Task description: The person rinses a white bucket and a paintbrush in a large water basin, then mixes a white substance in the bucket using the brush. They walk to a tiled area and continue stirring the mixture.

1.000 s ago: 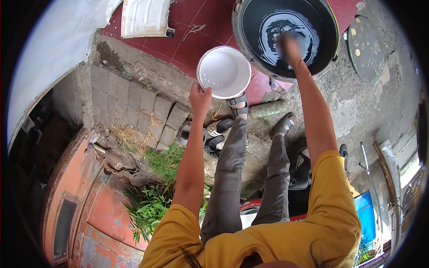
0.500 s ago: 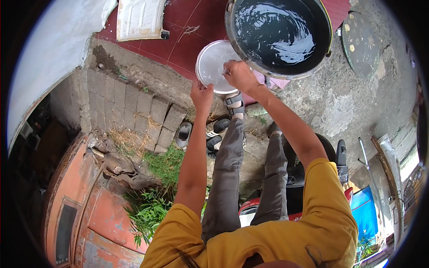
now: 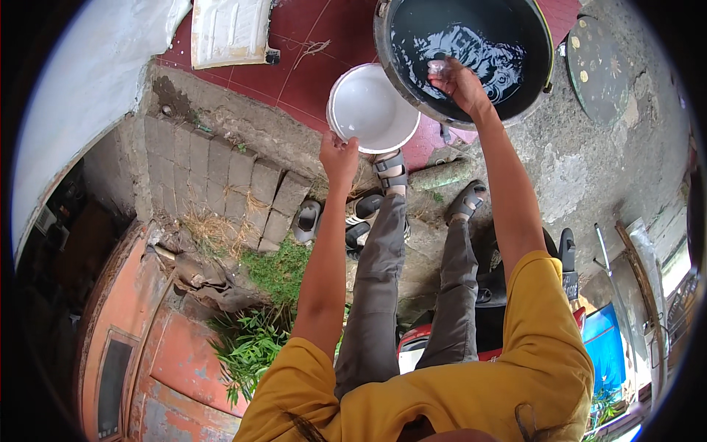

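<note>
My left hand (image 3: 339, 156) grips the near-left rim of a round white tub (image 3: 375, 110), thumb and fingers closed on its edge. The tub tips toward me and its pale inside shows. To the right stands a large dark bucket (image 3: 383, 55) of water, its rim right beside the tub. Over the rippling water hangs my right hand (image 3: 464, 87), its fingers closed around a small whitish-pink thing (image 3: 440, 71) whose kind I cannot make out.
Red floor tiles (image 3: 302, 81) carry a white panel (image 3: 232, 33) at the far left. A round spotted grey lid (image 3: 598, 70) lies right of the bucket. Sandals (image 3: 305, 221) and grey paving blocks (image 3: 221, 173) are nearer, with a green plant (image 3: 247, 346) below.
My right hand has moved right, from inside the white tub to over the bucket's water. The water's swirl has become ripples. My left hand stays on the tub's rim.
</note>
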`<state>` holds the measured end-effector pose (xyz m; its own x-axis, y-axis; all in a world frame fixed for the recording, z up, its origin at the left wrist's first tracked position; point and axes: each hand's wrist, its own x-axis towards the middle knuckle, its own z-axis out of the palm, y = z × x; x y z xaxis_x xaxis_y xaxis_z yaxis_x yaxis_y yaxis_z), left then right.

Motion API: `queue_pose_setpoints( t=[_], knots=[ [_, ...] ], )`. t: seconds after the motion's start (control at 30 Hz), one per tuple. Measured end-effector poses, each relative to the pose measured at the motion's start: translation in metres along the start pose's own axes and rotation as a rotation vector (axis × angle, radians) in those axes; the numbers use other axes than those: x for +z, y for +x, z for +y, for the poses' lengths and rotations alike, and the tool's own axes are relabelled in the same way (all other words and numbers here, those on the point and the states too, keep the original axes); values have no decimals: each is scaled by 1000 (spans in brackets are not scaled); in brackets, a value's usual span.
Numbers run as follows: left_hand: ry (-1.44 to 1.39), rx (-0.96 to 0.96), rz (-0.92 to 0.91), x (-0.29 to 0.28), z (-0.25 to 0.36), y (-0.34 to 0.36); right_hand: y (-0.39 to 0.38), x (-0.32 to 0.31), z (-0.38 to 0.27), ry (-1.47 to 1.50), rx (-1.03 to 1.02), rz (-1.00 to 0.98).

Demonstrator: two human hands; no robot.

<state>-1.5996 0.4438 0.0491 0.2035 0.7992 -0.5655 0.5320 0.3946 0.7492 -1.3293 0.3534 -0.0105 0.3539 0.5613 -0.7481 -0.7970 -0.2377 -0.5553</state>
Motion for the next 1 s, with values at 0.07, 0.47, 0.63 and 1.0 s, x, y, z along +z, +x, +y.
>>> queue_pose_setpoints(
  t=[0.07, 0.47, 0.63, 1.0],
  knots=[
    [30, -8, -1, -3, -1, 1, -16, 27, -7, 177, 76, -251],
    [-11, 16, -26, -4, -2, 3, -65, 106, 32, -1050, -650, 78],
    [15, -13, -20, 2, 4, 3, -2, 11, 9, -528, -544, 362],
    [44, -6, -30, -3, -3, 8, -45, 65, -7, 57, 67, -455]
  ],
)
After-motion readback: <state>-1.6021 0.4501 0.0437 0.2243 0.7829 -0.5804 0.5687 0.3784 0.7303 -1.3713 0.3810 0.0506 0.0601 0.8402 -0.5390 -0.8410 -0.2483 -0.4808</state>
